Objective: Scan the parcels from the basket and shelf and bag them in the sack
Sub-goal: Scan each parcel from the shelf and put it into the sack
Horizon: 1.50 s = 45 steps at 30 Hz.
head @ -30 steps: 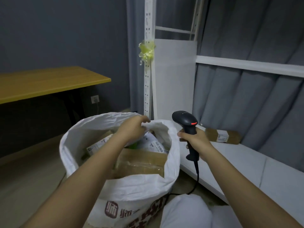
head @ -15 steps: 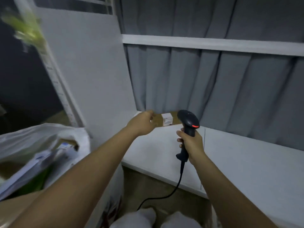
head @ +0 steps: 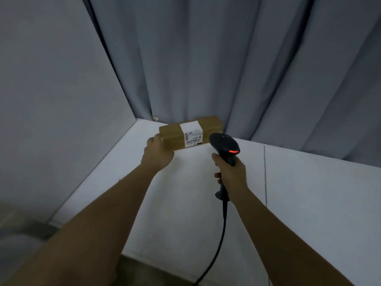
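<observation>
Reaching to the back corner of the white shelf [head: 309,203], the left hand [head: 157,154] meets the near left end of a brown parcel [head: 171,135]; its fingers lie behind the hand and the box, so whether they have closed on the box or only touch it cannot be told. The parcel lies flat against the grey curtain [head: 226,58], near the white side panel [head: 51,89], its white label [head: 192,134] with the barcode facing up and toward the viewer, presumably so that it can be read without turning the box. The right hand [head: 232,175] is clenched round the grip of a black scanner [head: 224,146], held upright just beside the label, its head aimed forward and a red light showing on its back; this posture suits scanning the parcel where it lies. The scanner's cable [head: 220,240] runs down out of view. The label print is too small to read. Neither the sack nor the basket appears in this view, and a blurred shape at the lower left edge cannot be identified.
</observation>
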Each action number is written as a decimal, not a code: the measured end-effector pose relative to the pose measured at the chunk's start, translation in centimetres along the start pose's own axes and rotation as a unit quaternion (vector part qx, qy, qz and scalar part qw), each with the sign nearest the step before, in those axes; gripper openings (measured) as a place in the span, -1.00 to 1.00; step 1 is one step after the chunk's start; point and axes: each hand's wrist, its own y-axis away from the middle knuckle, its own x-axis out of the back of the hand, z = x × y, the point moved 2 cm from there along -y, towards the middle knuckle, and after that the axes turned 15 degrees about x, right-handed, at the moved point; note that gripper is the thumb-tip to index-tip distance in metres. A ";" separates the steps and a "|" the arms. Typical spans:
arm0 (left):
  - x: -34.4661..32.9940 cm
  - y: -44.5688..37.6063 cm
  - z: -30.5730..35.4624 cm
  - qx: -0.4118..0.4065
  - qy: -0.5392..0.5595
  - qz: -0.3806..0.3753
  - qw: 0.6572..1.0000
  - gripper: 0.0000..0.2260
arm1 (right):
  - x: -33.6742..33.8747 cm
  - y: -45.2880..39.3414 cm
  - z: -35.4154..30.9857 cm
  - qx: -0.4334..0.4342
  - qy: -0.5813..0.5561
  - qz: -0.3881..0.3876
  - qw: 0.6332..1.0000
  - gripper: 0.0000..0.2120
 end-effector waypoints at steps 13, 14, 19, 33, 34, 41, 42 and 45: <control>-8.1 -16.3 1.3 -0.101 -0.221 0.085 0.966 -0.03 | -3.3 -10.8 8.1 0.018 0.036 -0.006 0.999 -0.82; -8.1 -16.7 1.3 -0.099 -0.254 0.082 0.959 -0.02 | -3.2 -10.9 8.1 0.010 0.032 -0.003 0.999 -0.82; -8.1 -14.0 0.5 -0.091 -0.249 0.088 0.960 -0.17 | -2.2 -10.0 7.6 -0.002 0.013 0.007 1.000 -0.81; -6.6 9.4 -7.8 0.088 -0.107 -0.034 0.990 -0.18 | 3.6 10.2 5.0 -0.141 -0.059 0.035 0.988 -0.77; -5.8 11.1 -8.3 0.117 -0.048 -0.050 0.991 -0.17 | 4.1 11.8 4.1 -0.136 -0.056 0.035 0.988 -0.78; 0.8 22.1 -8.0 0.101 0.344 -0.169 0.918 -0.27 | 5.2 21.0 -3.4 -0.078 -0.123 0.051 0.988 -0.67; 1.8 23.4 -7.7 0.076 0.365 -0.186 0.909 -0.29 | 5.1 22.1 -4.5 -0.067 -0.129 0.042 0.989 -0.66; 4.2 26.8 -7.4 0.009 0.391 -0.223 0.893 -0.43 | 4.6 24.5 -7.1 -0.019 -0.102 0.005 0.995 -0.61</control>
